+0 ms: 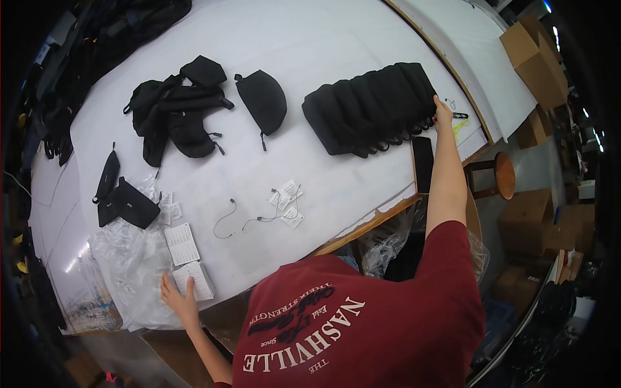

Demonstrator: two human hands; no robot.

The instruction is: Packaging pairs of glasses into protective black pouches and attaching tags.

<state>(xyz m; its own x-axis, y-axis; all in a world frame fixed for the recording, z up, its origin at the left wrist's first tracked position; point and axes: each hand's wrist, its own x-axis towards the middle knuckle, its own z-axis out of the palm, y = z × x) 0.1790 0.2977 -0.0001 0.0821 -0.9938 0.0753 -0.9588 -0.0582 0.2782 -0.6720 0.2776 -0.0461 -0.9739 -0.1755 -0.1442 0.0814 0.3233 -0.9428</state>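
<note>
At the lower left my left hand is open, fingers apart, beside a stack of white printed cards. A second card stack lies just above it. My right arm reaches far out, and my right hand is closed on the right end of a row of black fabric pouches. The pouches stand packed together, loops along their near side. Some of my right fingers are hidden. Next to that hand lies a slim black item with white marks. Loose cord loops and white tags lie mid-table.
Black pouches lie in a heap, with one single pouch beside it. Clear plastic bags and two small black pieces are at left. A wooden stool and cardboard boxes stand beyond the right table edge.
</note>
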